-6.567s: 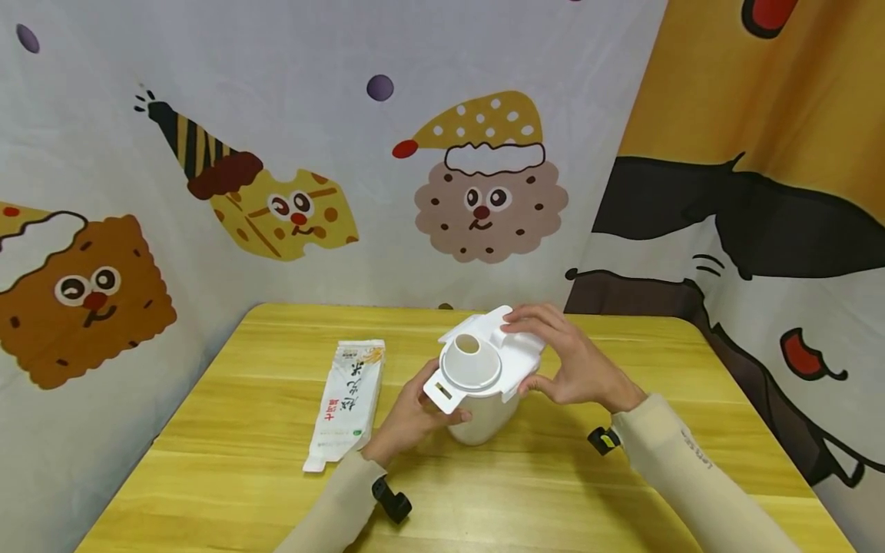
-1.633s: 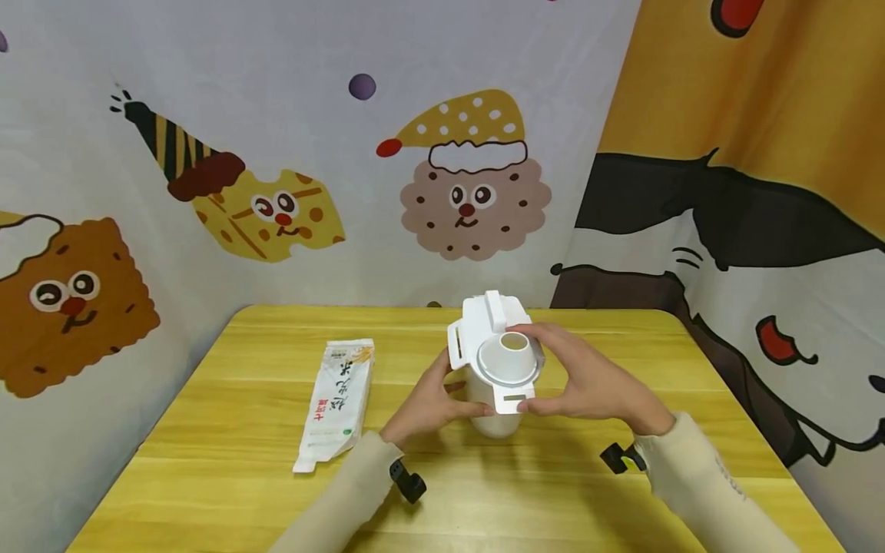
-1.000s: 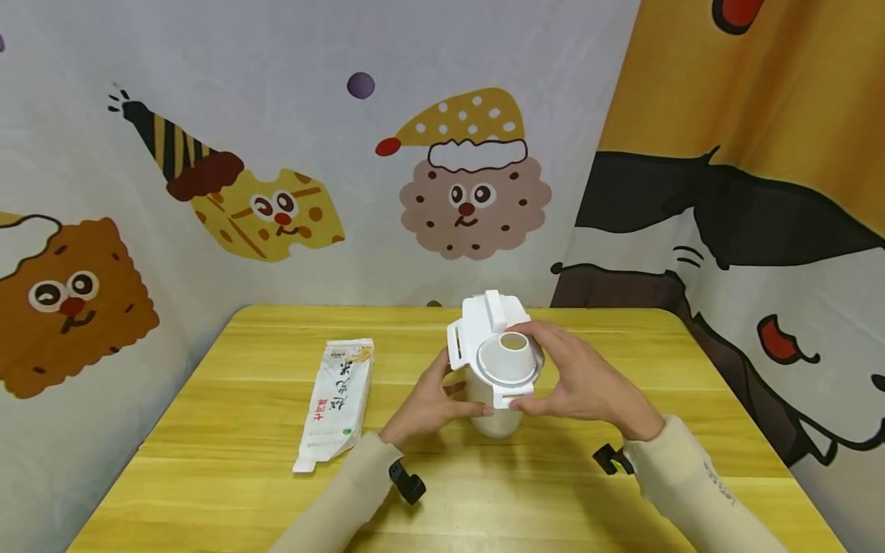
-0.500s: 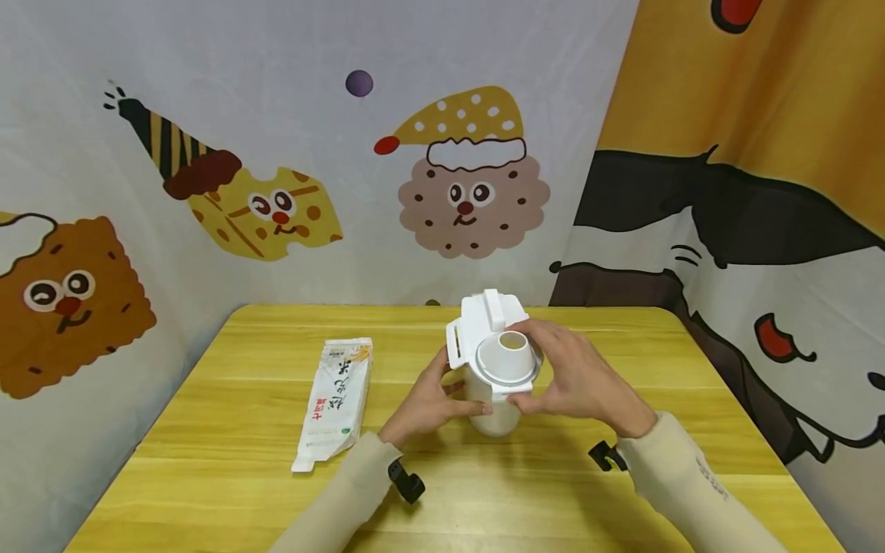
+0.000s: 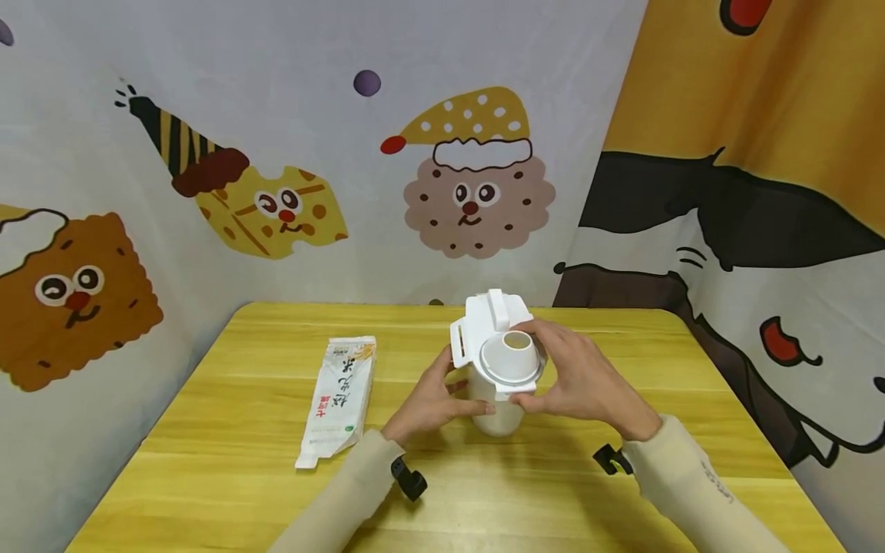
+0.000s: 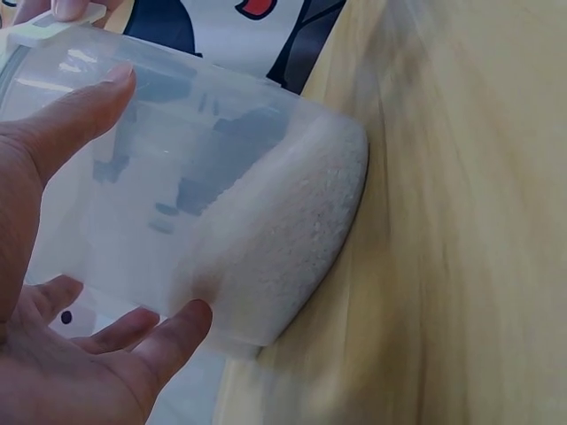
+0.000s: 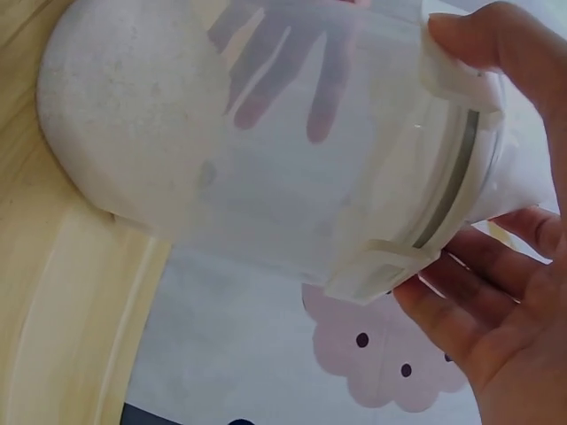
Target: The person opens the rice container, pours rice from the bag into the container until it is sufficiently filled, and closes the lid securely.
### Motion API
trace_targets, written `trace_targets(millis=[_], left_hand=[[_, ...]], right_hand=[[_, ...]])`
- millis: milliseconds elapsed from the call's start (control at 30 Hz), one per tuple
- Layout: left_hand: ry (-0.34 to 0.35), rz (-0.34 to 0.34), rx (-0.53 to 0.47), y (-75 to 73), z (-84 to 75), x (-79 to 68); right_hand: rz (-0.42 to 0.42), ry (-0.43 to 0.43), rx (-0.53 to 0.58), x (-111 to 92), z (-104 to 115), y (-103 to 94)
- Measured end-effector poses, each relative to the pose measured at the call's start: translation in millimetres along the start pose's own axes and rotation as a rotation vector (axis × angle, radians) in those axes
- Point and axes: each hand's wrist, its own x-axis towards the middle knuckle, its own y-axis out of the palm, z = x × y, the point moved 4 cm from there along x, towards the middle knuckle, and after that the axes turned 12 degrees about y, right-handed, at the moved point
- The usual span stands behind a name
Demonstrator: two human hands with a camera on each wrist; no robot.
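Observation:
A clear plastic storage jar stands upright on the table, with a white lid on top. Through its wall, a sloping heap of fine white grains shows at the bottom. My left hand grips the jar's side, thumb in front and fingers round the far side. My right hand holds the lid, its thumb on the front clip, which lies folded down. The left clip sticks outward. A short spout with a round hole rises from the lid.
A flattened white packet with dark and red print lies to the left of the jar on the wooden table. A cartoon-printed cloth hangs behind the table's far edge.
Since the oldest frame, the jar has turned so its spout faces front right. The front clip, which stuck outward, has been folded down under my right thumb. My left hand keeps its hold.

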Motion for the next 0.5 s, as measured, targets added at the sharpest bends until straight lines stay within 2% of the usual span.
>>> trace_targets(millis=[233, 500], left_hand=[[0.003, 0.039, -0.013, -5.0, -2.1, 3.4], [-0.014, 0.039, -0.026, -6.9, -2.2, 3.4]], right_hand=[[0.073, 0.043, 0.070, -4.3, 0.6, -1.9], [0.049, 0.119, 0.071, -8.5, 9.0, -1.8]])
